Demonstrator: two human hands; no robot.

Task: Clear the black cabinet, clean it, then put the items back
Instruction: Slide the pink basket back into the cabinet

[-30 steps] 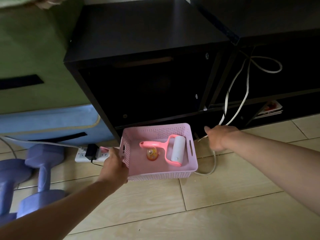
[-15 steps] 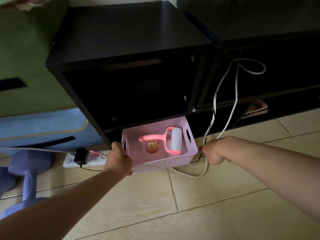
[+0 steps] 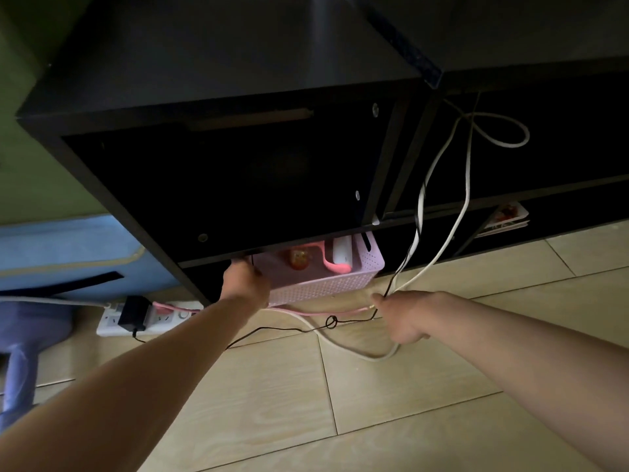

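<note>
The black cabinet [image 3: 218, 83] fills the upper part of the head view, its upper compartment dark. A pink perforated basket [image 3: 326, 284] sits halfway inside the bottom compartment, holding a pink lint roller [image 3: 337, 257] and a small orange toy [image 3: 299, 258]. My left hand [image 3: 243, 282] grips the basket's left rim. My right hand [image 3: 400, 313] is to the right of the basket, just above the floor, pinching a thin black cable [image 3: 289, 330] and white cables [image 3: 442, 240].
A white power strip [image 3: 149, 316] with a black adapter lies on the floor left of my left arm. A blue storage box [image 3: 68, 253] and purple dumbbell [image 3: 20, 362] stand at left. White cables loop down beside the cabinet. A booklet [image 3: 503, 218] lies in the right-hand unit.
The basket has slid further back into the bottom compartment under my left hand. My right hand now holds the cables aside, with the black cable pulled out across the floor. The view moved closer.
</note>
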